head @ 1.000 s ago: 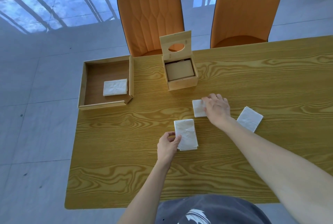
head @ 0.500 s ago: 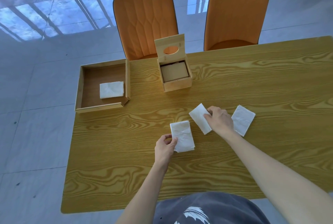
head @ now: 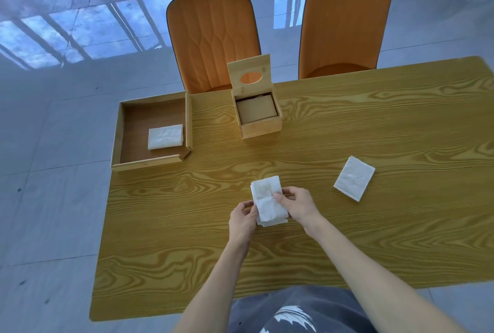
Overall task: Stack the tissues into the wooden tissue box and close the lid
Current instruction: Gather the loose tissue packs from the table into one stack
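head | both hands pinch tissue stack (head: 268,202) | long axis front-back, far end tilted left

No readable txt, labels, brands or nos. anywhere, shirt graphic illegible

Both bare forearms reaching in from the bottom edge, converging toward the middle. Left hand (head: 242,219) curled, thumb and fingertips pinching the near-left edge of a small stack of white folded paper tissues (head: 268,203). Right hand (head: 296,205) palm down, thumb on top and fingers gripping the stack's right side. Wrists pretty straight, hands close together, not quite touching.
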`<state>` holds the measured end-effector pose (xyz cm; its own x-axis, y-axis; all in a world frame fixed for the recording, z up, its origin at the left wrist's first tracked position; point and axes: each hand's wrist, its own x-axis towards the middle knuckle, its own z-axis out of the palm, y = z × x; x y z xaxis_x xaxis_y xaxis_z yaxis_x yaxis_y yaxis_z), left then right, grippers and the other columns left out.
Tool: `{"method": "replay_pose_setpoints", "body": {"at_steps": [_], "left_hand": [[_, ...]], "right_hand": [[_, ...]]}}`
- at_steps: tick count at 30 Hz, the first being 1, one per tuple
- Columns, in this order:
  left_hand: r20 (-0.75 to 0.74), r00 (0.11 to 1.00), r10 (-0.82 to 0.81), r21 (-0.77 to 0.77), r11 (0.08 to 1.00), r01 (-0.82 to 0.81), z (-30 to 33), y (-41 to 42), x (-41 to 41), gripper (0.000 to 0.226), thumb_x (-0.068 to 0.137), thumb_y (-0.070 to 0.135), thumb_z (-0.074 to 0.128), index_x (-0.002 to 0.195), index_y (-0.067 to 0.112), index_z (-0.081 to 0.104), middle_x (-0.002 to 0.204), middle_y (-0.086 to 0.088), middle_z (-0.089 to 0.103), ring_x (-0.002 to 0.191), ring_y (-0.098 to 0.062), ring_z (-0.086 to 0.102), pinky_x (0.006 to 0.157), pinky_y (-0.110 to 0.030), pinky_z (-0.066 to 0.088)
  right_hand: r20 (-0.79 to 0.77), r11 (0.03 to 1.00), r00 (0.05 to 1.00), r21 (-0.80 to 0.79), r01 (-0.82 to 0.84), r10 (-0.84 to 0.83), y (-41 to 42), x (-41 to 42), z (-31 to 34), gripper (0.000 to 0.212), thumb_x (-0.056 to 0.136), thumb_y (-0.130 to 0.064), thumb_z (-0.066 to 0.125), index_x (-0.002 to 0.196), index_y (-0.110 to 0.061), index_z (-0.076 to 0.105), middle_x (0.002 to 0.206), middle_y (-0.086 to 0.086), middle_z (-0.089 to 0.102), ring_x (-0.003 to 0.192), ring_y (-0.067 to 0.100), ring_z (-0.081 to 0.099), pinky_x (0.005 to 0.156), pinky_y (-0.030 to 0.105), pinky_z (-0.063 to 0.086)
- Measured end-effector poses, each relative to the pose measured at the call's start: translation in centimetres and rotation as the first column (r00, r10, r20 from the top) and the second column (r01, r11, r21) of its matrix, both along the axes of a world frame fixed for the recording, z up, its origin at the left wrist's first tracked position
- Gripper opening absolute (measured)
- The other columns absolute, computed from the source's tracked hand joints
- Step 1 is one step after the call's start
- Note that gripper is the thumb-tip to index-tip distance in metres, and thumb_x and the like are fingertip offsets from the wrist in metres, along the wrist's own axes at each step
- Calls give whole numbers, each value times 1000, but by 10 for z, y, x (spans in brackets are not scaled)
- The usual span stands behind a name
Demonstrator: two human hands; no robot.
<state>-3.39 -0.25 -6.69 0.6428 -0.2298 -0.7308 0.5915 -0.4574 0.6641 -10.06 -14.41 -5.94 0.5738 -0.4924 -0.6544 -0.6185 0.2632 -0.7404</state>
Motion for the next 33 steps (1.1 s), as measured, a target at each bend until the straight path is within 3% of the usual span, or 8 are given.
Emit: {"method": "replay_pose_setpoints", "body": {"at_steps": [4,10,14,17,22,30,33], "left_hand": [[-8,1000,-8,2,1000,8,-4,1,1,27,92,29,64,113,13,64,104,-12,77,86,-21,70,84,-43,57],[-2,1000,3,2,1000,-3,-3,1,0,31,94,31,62,117,10,64,106,-12,76,99,-30,72,87,-45,57],[3,1000,21,8,1000,-21,1,-1,0,26,96,37,58,107,15,67,100,-8,76,95,-25,73,90,-47,59],[4,1000,-4,-13,1000,4,2,0,-1,25,92,37,67,107,18,64,102,-7,77,92,-23,75,90,-48,59],[46,997,-63,8,998,63,4,0,-4,39,87,31,75,119,13,63,100,-7,78,88,-22,76,87,-49,60],[70,994,-90,42,995,87,7,-7,-8,35,88,27,73,119,13,63,99,-7,77,86,-23,76,83,-48,61],[81,991,-109,49,993,105,7,-11,-10,33,88,27,72,117,13,64,99,-7,77,85,-23,76,76,-41,62]], "right_hand": [[-83,984,995,-164,-73,60,5,-1,-5,23,88,-25,71,106,-12,72,97,2,74,93,19,70,82,39,59],[-175,926,977,-332,-178,125,6,-3,-3,25,88,-31,69,105,-13,73,100,1,74,94,19,69,83,42,57],[-240,879,964,-428,-212,116,9,-3,-1,26,89,-36,68,105,-16,72,102,0,74,96,20,67,80,39,56],[-292,839,950,-484,-249,113,13,-2,2,30,89,-39,66,109,-17,70,104,-1,73,96,20,67,75,36,55],[-293,833,951,-499,-240,98,11,-5,5,30,88,-40,67,108,-17,67,103,-1,72,94,19,67,71,33,53],[-283,832,956,-511,-215,74,4,-17,7,31,86,-42,70,105,-19,66,98,-6,70,94,15,65,74,32,53],[-271,838,962,-519,-168,25,-6,-25,8,28,88,-41,68,106,-20,67,98,-7,71,93,14,65,71,29,49]]}}
